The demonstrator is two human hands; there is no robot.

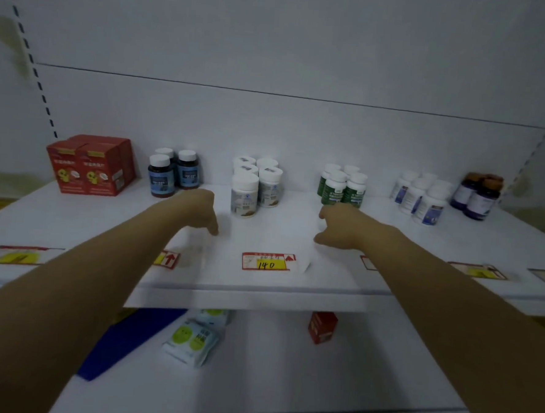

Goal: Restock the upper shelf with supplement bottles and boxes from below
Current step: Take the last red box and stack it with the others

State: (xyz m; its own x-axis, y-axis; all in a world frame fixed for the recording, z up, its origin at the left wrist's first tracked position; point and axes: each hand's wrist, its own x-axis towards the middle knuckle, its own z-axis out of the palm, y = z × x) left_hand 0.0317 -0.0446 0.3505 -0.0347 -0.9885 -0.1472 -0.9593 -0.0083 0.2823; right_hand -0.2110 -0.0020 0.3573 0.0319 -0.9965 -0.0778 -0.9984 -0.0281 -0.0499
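The white upper shelf (260,282) carries groups of goods along its back: red boxes (91,166), dark bottles with blue labels (172,174), white bottles with grey labels (255,183), green-labelled bottles (342,186), white bottles with blue labels (423,196) and dark purple bottles (477,195). My left hand (199,210) hovers over the shelf, just left of the grey-labelled bottles, fingers hanging down and holding nothing. My right hand (343,226) hovers in front of the green-labelled bottles, fingers loosely apart, empty.
Price tags (267,262) line the upper shelf's front edge. On the lower shelf (287,367) lie a long blue box (129,341), white-green packets (192,342) and a small red box (321,327). A white back panel rises behind.
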